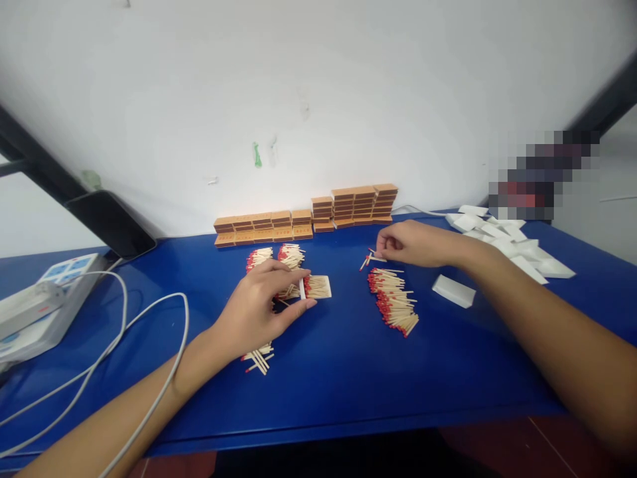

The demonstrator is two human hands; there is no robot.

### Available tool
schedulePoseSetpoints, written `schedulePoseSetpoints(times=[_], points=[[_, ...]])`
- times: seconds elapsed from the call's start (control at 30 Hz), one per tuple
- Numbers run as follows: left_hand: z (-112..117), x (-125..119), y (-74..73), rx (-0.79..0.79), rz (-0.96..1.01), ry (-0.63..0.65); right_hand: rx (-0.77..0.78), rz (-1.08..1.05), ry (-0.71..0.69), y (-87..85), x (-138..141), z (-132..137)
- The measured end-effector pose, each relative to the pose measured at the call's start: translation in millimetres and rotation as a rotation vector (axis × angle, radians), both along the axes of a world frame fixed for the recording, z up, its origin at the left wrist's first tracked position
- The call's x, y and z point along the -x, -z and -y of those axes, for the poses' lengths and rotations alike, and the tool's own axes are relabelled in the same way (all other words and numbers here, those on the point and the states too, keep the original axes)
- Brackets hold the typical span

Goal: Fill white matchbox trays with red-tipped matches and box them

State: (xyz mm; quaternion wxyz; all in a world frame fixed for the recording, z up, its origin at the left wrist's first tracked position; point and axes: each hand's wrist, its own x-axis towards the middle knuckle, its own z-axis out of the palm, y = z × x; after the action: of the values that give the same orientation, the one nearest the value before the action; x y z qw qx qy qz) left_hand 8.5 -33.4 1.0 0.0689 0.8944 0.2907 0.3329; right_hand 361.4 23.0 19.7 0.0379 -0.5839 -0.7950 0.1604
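Matchbox tray (318,287) | one, gripped by left hand (259,302) | right hand (408,242) pinches few matches (371,257) (one big pile (393,302) beside)

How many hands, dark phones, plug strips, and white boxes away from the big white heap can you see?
Hands: 2, left hand on the filled box, right hand pinching matches
Dark phone: 1
Plug strip: 1
White boxes apart from the white heap: 2, the filled box and the lone box
Total: 6
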Motion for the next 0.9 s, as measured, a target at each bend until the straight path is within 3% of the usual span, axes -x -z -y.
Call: schedulePoseSetpoints(times=[0.23, 0.43, 0.9], points=[[-1, 0, 0.8, -0.01, 0.008, 0.014, -0.059, 0.059, 0.023, 10.1, 0, -6], [-1, 0, 1.6, -0.025, 0.009, 0.02, -0.058, 0.049, 0.003, 7.5, -1, -5], [-1, 0, 0.6, -0.04, 0.004, 0.038, 0.076, 0.015, -0.013, -0.3, 6, 4]])
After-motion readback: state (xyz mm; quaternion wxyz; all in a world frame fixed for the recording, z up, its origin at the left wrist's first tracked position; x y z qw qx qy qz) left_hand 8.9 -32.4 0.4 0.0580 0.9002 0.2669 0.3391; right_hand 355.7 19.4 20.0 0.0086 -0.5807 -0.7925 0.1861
